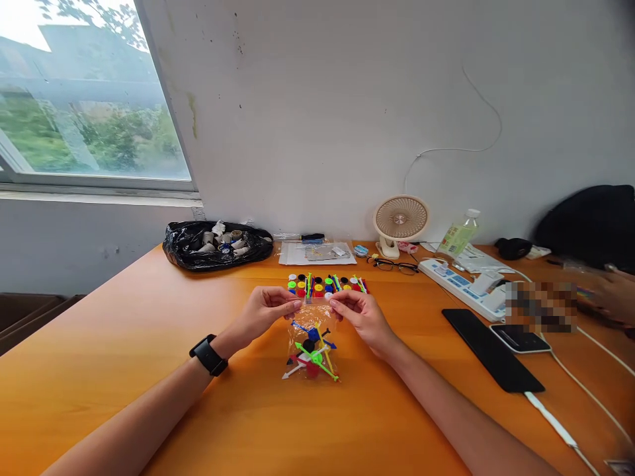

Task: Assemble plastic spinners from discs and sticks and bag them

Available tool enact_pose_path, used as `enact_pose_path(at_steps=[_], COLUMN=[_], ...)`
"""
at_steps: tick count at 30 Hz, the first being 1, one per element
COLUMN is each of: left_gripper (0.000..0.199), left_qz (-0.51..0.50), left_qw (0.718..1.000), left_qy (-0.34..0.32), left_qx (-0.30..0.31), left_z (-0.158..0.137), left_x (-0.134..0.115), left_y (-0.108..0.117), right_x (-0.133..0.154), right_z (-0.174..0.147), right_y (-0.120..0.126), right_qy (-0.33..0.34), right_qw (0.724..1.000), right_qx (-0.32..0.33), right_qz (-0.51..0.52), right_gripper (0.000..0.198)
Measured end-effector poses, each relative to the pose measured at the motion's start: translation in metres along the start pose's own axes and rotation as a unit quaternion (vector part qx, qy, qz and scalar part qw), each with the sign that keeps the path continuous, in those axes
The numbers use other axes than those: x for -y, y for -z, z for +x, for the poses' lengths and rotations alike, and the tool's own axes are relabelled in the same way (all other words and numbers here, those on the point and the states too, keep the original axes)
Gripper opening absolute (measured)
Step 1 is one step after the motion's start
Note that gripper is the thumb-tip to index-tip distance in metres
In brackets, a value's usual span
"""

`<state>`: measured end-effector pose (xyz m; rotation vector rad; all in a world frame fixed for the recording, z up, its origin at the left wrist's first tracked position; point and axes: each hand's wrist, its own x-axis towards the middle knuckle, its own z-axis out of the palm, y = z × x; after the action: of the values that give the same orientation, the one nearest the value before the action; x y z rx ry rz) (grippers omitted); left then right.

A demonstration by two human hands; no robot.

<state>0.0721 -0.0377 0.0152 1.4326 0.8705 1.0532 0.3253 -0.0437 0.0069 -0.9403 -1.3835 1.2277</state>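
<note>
Between my hands hangs a clear plastic bag (312, 316), pinched at its upper corners. Inside it lie several coloured plastic arrow spinners (316, 359) in blue, green, yellow, white and red, with small round pieces among them. My left hand (262, 314), wearing a black watch on the wrist, has thumb and fingers closed on the bag's upper left corner. On the opposite corner, my right hand (364, 317) grips with thumb and fingers pressed together. Just behind the bag, rows of coloured round pieces (301, 285) and more arrows (337, 283) lie on the table.
A black plastic bag (218, 248) with rolls in it sits at the back left. Behind stand a small fan (401, 221) and a bottle (459, 233). Glasses (394, 266), a power strip (464, 287), a black phone-like slab (491, 347) and cables lie right, near another person's hand (612, 297).
</note>
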Motion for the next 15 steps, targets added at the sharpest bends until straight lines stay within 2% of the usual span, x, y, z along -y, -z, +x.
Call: enact_pose_path(at_steps=[11, 15], left_gripper=[0.024, 0.023], left_qz=[-0.012, -0.019], left_qw=[1.000, 0.998], left_qy=[-0.014, -0.021], left_qx=[-0.024, -0.049], left_z=[0.000, -0.002], left_x=[0.009, 0.011], left_y=[0.005, 0.001], right_x=[0.002, 0.003], right_z=[-0.004, -0.005], right_y=[-0.004, -0.004], right_qy=[-0.005, 0.021], right_qw=[0.999, 0.999], right_qx=[-0.026, -0.032], right_qz=[0.040, 0.028], right_gripper=[0.014, 0.014])
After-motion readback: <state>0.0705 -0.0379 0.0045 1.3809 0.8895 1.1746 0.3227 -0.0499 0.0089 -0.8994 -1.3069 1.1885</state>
